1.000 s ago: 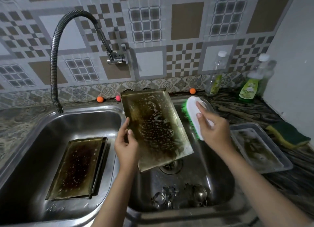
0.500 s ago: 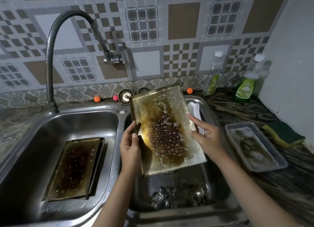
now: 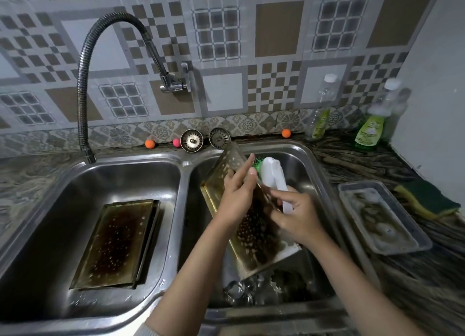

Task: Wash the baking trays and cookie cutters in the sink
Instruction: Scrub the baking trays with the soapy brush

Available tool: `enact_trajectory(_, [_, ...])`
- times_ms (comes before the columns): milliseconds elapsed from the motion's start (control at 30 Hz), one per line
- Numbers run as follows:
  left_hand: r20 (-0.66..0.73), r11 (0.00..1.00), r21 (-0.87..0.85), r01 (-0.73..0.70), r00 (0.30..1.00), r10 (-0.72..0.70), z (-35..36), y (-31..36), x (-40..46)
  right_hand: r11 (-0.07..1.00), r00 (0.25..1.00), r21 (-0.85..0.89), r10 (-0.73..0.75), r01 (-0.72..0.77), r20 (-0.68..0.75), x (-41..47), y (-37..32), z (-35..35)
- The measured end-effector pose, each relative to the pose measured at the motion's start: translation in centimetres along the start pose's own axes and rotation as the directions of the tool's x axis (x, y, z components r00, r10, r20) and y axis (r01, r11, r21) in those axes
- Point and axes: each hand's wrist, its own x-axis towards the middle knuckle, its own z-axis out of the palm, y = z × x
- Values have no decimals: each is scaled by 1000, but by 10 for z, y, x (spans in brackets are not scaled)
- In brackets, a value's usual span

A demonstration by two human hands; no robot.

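legible text: none | green label on dish-soap bottle (image 3: 369, 131), 2 o'clock on countertop: print present, too blurred to read | yellow-green label on clear bottle (image 3: 320, 120), 1 o'clock by backsplash: print too small to read | trays, sink, tap: no markings discernible

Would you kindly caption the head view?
Left hand steadies a soapy browned metal baking tray; right hand grips a white green-bristled scrubbing brush.
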Motion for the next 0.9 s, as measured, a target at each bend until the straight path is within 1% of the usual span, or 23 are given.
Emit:
enact_trajectory(67, [-6,996,-20,81,997,-82,-1,1,-1,1000,999,22,8,-9,45,-3,-2,-1])
enact_trajectory(133, [-32,989,-82,125,991,-128,-4,-5,2,999,996,37,23,-27,91,-4,-2,-1])
enact_trajectory(233, [-111,986,-140,95,988,-111,-3,-8,3,999,991,27,43,-47,128,-3,1,0])
enact_trajectory(367, [-213,987,-145,68,972,-98,-5,-3,6,998,992,-8,55,-55,111,-4,4,3])
enact_trajectory(500, [-330,970,-233,73,932,-149,-8,-6,10,997,991,0,76,-76,106,-9,6,7])
enact_trajectory(600, [-370,958,-280,62,914,-168,-8,-8,10,998,991,14,56,-58,121,-11,4,9])
enact_trajectory(767, [-426,973,-226,47,894,-142,-9,-14,12,1000,989,-29,9,-5,148,-9,0,12])
enact_trajectory(900, [-463,980,-196,32,878,-122,-10,-16,13,1000,988,-21,-14,18,155,-7,-1,12])
